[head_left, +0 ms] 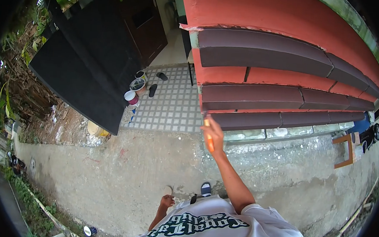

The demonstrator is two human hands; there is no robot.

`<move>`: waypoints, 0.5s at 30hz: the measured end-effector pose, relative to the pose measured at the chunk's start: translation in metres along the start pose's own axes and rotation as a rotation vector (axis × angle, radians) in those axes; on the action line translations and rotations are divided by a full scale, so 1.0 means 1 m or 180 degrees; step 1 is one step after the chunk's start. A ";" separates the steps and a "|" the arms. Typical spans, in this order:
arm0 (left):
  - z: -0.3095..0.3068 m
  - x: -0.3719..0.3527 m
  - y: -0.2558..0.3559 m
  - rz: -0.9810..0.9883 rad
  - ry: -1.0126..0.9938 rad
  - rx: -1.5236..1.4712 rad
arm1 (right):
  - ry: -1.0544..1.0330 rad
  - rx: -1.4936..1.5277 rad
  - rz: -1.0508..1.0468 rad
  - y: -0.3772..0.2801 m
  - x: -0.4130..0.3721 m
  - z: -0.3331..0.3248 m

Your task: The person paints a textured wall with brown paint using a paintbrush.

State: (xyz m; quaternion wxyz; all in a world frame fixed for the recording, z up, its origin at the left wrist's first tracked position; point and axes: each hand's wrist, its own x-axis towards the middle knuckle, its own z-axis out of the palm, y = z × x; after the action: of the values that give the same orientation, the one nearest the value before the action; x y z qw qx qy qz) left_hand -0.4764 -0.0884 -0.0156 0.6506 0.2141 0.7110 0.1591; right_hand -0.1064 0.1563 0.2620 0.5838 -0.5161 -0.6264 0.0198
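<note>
My right hand [213,135] is closed around the orange handle of a paintbrush [209,142]. The brush points up, and its dark tip meets the left end of the brown-painted bands [251,99] on the red wall [261,75]. My left hand [167,200] hangs low beside my white shirt, its fingers curled. What lies inside those fingers, if anything, is too small to make out.
Paint buckets [131,98] and black slippers [152,90] stand on the tiled entry [168,104] beside a black gate [88,64]. A yellowish bucket [97,129] sits by the gate. Along the wall at right stands a brown wooden frame [344,151].
</note>
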 end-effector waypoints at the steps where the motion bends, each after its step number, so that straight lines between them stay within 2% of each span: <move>1: 0.000 -0.003 0.000 -0.0072 0.0019 -0.0006 | -0.0242 0.0112 -0.0127 -0.004 0.001 0.006; 2: 0.000 -0.004 0.003 -0.0137 0.0040 -0.0018 | -0.0483 0.0227 -0.0263 -0.004 0.003 0.010; 3: 0.000 -0.006 0.004 -0.0109 0.0069 0.0031 | -0.0300 0.0350 -0.0255 0.000 0.010 0.010; 6: -0.003 -0.007 0.009 -0.0060 0.0116 0.0152 | -0.0401 0.0108 -0.0290 0.017 0.026 -0.026; 10: -0.010 0.005 0.013 -0.0062 0.0050 0.0066 | 0.0254 -0.0003 -0.0006 0.039 0.021 -0.074; 12: -0.010 0.009 0.012 -0.0023 0.0027 0.0029 | 0.0714 -0.0492 0.0069 0.049 0.021 -0.099; 15: -0.011 0.017 0.012 0.0070 0.0013 0.0080 | 0.1459 -0.0885 0.0455 0.052 0.017 -0.101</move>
State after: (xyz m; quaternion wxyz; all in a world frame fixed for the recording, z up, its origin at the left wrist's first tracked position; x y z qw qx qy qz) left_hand -0.4869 -0.0690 -0.0228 0.6446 0.2297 0.7120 0.1577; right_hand 0.0059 0.1339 0.2738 0.6310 -0.6251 -0.4367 -0.1424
